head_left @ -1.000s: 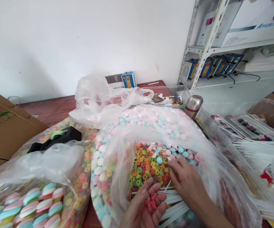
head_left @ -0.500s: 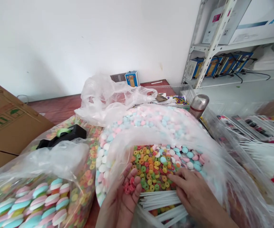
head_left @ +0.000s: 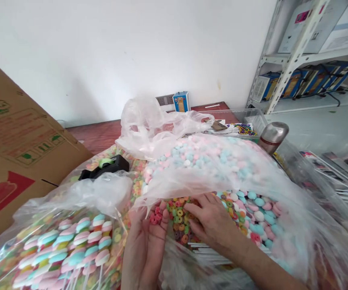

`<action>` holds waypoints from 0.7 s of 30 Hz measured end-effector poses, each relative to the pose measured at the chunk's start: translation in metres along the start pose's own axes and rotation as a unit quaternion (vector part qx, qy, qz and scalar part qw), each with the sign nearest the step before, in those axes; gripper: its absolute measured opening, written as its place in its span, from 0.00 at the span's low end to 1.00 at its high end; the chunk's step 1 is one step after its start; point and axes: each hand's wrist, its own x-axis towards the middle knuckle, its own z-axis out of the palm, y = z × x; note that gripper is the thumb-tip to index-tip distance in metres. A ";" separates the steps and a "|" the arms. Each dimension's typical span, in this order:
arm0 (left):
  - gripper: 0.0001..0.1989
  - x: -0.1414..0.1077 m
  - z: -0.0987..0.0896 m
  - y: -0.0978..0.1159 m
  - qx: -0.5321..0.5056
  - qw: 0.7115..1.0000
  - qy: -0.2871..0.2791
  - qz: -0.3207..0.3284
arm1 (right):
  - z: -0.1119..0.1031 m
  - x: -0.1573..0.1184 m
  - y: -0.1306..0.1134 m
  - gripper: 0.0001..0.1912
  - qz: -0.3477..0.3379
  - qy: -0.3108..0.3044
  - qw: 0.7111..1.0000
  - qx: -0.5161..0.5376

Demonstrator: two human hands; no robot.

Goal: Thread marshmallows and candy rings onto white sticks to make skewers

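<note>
My left hand (head_left: 150, 237) is cupped palm up, with a few red gummy rings (head_left: 156, 216) lying in its fingers. Just right of it, my right hand (head_left: 212, 221) reaches down over a heap of mixed-colour gummy rings (head_left: 177, 217) in a clear plastic bag. Its thumb and forefinger are apart and touch the rings; the other fingertips are partly hidden. White lollipop sticks (head_left: 207, 251) lie below my right wrist. Pink, blue and white marshmallows (head_left: 257, 211) fill the bag's right side, under a raised plastic fold (head_left: 192, 181).
At left, finished marshmallow skewers (head_left: 80, 245) rest on a bag of gummy rings, with a black tape dispenser (head_left: 107, 167) behind. A cardboard box (head_left: 25, 141) stands far left. A steel flask (head_left: 273, 137) and clear bins (head_left: 309, 181) of sticks are at right.
My right hand has moved left across the gummy rings, closer to my left hand. My left hand still holds the red rings. The camera has turned slightly left.
</note>
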 end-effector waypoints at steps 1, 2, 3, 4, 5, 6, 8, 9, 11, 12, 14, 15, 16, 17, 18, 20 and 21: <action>0.10 0.002 -0.001 0.003 -0.005 1.000 0.007 0.007 | 0.000 -0.001 0.003 0.09 0.006 0.001 1.000 0.005; 0.09 0.003 -0.001 0.005 -0.008 1.000 0.010 0.013 | 0.000 -0.004 0.008 0.09 0.010 0.003 1.000 0.009; 0.08 0.003 -0.001 0.007 -0.012 1.000 0.009 0.014 | 0.000 -0.008 0.013 0.09 0.011 0.008 1.000 0.013; 0.07 0.002 -0.001 0.009 -0.014 1.000 0.004 0.013 | -0.001 -0.013 0.019 0.09 0.007 0.011 1.000 0.015; 0.06 0.001 -0.001 0.011 -0.014 1.000 -0.003 0.009 | -0.001 -0.018 0.025 0.11 0.002 0.011 1.000 0.018; 0.06 -0.001 0.000 0.011 -0.014 1.000 -0.011 0.003 | -0.002 -0.022 0.030 0.13 -0.002 0.012 1.000 0.021; 0.08 -0.006 0.002 0.011 -0.008 1.000 -0.028 -0.011 | -0.004 -0.029 0.039 0.15 0.002 0.011 1.000 0.025; 0.09 -0.008 0.004 0.009 -0.006 0.999 -0.035 -0.018 | -0.006 -0.031 0.042 0.15 0.012 0.014 1.000 0.023; 0.08 -0.013 0.006 0.005 -0.004 0.998 -0.049 -0.035 | -0.010 -0.033 0.047 0.14 0.038 0.021 0.999 0.013; 0.08 -0.015 0.006 0.002 -0.002 0.997 -0.057 -0.044 | -0.012 -0.034 0.049 0.14 0.051 0.025 0.998 0.008; 0.08 -0.019 0.006 -0.005 0.005 0.996 -0.072 -0.060 | -0.016 -0.033 0.050 0.15 0.071 0.033 0.997 0.000; 0.09 -0.021 0.005 -0.008 0.009 0.995 -0.078 -0.066 | -0.017 -0.032 0.049 0.15 0.074 0.038 0.997 -0.001; 0.11 -0.022 0.004 -0.012 0.012 0.994 -0.081 -0.073 | -0.017 -0.031 0.047 0.15 0.071 0.043 0.997 -0.003; 0.13 -0.023 0.003 -0.016 0.014 0.993 -0.082 -0.081 | -0.016 -0.029 0.043 0.14 0.063 0.049 0.997 -0.005; 0.15 -0.024 0.003 -0.019 0.016 0.992 -0.082 -0.091 | -0.015 -0.025 0.038 0.13 0.051 0.051 0.997 -0.007; 0.17 -0.025 0.001 -0.025 0.023 0.990 -0.079 -0.113 | -0.010 -0.015 0.025 0.14 0.021 0.042 0.999 -0.018; 0.18 -0.025 0.001 -0.026 0.029 0.989 -0.077 -0.121 | -0.007 -0.009 0.019 0.14 0.010 0.032 0.999 -0.029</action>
